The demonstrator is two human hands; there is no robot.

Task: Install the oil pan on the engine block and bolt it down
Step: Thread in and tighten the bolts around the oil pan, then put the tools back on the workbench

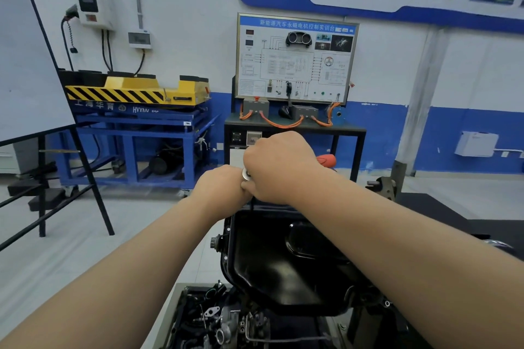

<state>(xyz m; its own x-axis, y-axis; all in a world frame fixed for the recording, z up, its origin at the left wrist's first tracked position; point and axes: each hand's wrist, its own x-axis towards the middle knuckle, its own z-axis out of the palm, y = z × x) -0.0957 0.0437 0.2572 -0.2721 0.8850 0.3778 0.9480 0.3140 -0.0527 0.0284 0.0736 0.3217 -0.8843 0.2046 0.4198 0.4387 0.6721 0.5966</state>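
1. Engine block [226, 320], head view: lies at the bottom edge, crowded with fittings and hoses. The oil pan [283, 261] sits on top of it, sump uppermost.
2. Oil pan: black, glossy, apparently pressed metal. Judged rigid and moderately heavy, possibly slick with oil. The thin flange would likely distort under uneven bolt load. Best held at opposite flange edges, not by the sump.
3. Right hand [279, 167]: fingers wrapped round a ratchet [326, 161], whose orange grip projects past the hand, above the pan's far rim.
4. Left hand [224, 184]: set against the tool's silvery head. Its fingers are hidden, so its grip cannot be told.
5. Flange bolts: too obscured to confirm.
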